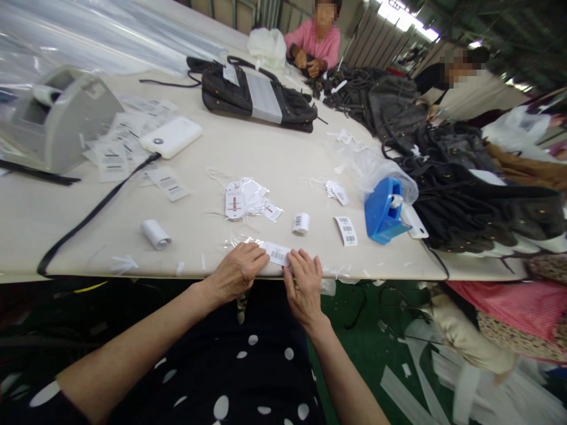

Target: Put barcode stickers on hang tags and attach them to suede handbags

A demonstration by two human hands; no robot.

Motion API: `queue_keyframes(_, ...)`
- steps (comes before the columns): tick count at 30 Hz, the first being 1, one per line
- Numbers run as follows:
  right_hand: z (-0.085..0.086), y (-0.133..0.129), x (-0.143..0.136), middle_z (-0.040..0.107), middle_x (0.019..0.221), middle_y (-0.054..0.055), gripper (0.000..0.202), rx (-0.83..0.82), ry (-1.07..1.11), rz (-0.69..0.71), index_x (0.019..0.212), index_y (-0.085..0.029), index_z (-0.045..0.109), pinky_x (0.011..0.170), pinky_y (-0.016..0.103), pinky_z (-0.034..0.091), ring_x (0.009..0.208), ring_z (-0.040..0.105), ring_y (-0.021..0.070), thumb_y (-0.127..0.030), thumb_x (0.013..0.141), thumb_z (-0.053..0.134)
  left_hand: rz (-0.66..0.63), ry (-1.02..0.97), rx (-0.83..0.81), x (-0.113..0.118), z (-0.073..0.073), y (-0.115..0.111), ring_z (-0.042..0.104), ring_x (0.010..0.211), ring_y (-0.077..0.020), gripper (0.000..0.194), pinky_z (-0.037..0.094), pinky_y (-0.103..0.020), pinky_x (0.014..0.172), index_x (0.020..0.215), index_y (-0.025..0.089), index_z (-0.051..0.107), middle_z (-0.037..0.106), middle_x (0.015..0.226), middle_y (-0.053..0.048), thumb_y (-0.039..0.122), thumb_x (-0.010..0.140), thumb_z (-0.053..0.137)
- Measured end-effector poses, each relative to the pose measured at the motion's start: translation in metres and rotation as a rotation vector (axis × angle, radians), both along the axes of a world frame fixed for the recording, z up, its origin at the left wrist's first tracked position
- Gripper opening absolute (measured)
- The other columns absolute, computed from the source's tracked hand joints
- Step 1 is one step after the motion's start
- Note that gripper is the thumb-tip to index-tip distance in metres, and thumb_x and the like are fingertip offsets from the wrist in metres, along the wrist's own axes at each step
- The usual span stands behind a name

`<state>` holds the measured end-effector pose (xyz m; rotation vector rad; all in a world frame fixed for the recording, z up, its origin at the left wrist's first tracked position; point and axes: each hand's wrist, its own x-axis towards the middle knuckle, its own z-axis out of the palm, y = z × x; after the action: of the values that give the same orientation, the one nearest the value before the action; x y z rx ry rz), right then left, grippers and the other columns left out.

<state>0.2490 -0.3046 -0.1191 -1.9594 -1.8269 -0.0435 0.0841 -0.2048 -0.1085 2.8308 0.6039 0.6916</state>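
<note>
Left hand: holds barcode label at its left end
Right hand: holds its right end
Barcode label: best kept flat, evenly tensioned, creases avoided

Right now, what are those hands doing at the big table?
Both bare hands, the left hand and the right hand, are pressing on a small white label with a barcode at the near edge of the table. Beyond them lie a pile of tags and a little curled roll of barcode labels. A blue tape holder stands to the right.
</note>
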Motion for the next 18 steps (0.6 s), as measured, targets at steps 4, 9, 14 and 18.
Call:
queue_keyframes(4, -0.007, 0.006, -0.002, 0.053, 0.123, 0.012, 0.041, 0.030, 0.060, -0.132, 0.121, -0.016, 0.048, 0.103, 0.048, 0.019, 0.119, 0.041, 0.0243, -0.036, 0.085, 0.046, 0.074, -0.062, -0.019, -0.011, 0.012, 0.010, 0.052, 0.095, -0.0216, 0.023, 0.041, -0.036, 0.080, 0.098, 0.016, 0.060, 0.061, 0.099, -0.010, 0.011, 0.082, 0.044)
queue_keyframes(9, -0.005, 0.011, 0.000, 0.053, 0.123, 0.011, 0.037, -0.006, 0.095, -0.136, 0.115, -0.020, 0.052, 0.102, 0.050, 0.018, 0.118, 0.041, 0.0260, -0.037, 0.083, 0.050, 0.298, 0.081, -0.105, -0.032, 0.011, 0.031, 0.049, 0.103, -0.0287, 0.042, 0.041, -0.043, 0.081, 0.115, 0.018, 0.052, 0.057, 0.112, -0.013, 0.033, 0.075, 0.058)
queue_keyframes(14, -0.002, 0.013, 0.003, 0.052, 0.123, 0.010, 0.037, -0.044, 0.114, -0.123, 0.113, -0.020, 0.054, 0.102, 0.050, 0.017, 0.119, 0.040, 0.0265, -0.038, 0.080, 0.054, 0.288, 0.101, -0.214, -0.038, -0.002, 0.045, 0.050, 0.102, -0.0282, 0.045, 0.042, -0.043, 0.082, 0.109, 0.018, 0.055, 0.057, 0.110, -0.011, 0.039, 0.069, 0.063)
queue_keyframes(18, -0.002, 0.018, 0.003, 0.051, 0.124, 0.009, 0.038, -0.074, 0.142, -0.112, 0.112, -0.021, 0.054, 0.103, 0.050, 0.015, 0.120, 0.038, 0.0263, -0.039, 0.079, 0.056, 0.235, 0.092, -0.307, -0.035, 0.000, 0.049, 0.050, 0.100, -0.0270, 0.044, 0.042, -0.042, 0.084, 0.104, 0.016, 0.059, 0.056, 0.107, -0.011, 0.035, 0.066, 0.066)
